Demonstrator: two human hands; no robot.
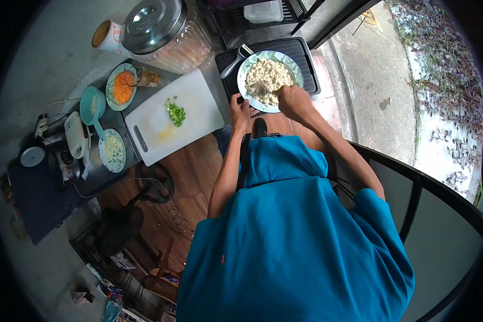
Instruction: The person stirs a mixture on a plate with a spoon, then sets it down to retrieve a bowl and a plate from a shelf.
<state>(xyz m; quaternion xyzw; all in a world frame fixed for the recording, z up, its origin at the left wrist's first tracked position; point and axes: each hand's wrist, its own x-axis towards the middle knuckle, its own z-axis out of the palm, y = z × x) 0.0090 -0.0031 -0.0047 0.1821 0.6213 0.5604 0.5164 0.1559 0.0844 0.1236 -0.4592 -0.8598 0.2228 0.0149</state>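
Note:
My left hand [240, 111] grips the near left rim of a round plate [297, 72] with a green-patterned edge. A pale, crumbly food [269, 72] is heaped on the plate, which stands on a black ridged griddle [308, 63]. In my right hand [295, 102], closed at the plate's right side, is a fork [260, 88] whose head lies in the food. Left of the plate, a peeler-like tool [233, 63] rests on the griddle. A white cutting board [195, 102] with chopped green pieces [175, 114] lies farther left.
A big lidded jar [172, 45] stands behind the board. Farther left are a plate of orange shreds [122, 87], a glass [147, 79], a green strainer [93, 106] and a plate of pale chopped bits [112, 150]. A black rack [292, 12] stands behind the griddle.

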